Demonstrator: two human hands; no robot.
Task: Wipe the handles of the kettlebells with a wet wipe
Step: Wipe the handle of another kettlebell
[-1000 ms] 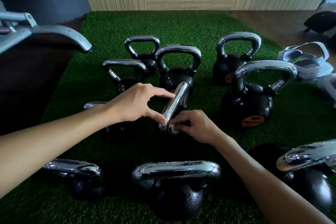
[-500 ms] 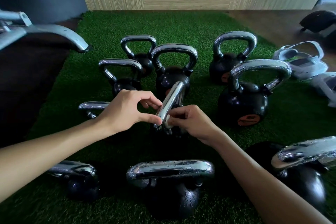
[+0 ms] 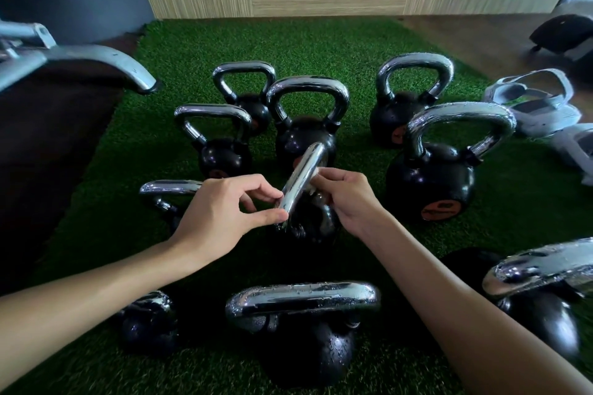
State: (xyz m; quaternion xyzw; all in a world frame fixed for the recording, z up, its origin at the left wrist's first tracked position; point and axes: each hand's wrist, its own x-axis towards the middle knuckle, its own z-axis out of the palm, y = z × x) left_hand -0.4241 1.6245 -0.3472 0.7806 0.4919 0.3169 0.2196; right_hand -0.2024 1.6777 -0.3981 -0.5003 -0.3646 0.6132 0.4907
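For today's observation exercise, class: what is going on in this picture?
A person is cleaning kettlebells on green turf. The left hand pinches the chrome handle of the middle kettlebell, steadying it, while the right hand presses a white wet wipe against its upper part. Other kettlebells stand around.

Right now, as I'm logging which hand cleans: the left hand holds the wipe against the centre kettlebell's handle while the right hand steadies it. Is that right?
No, the hands are swapped. In the head view the right hand presses the wipe against the centre kettlebell's handle, while the left hand steadies it with thumb and fingertips.
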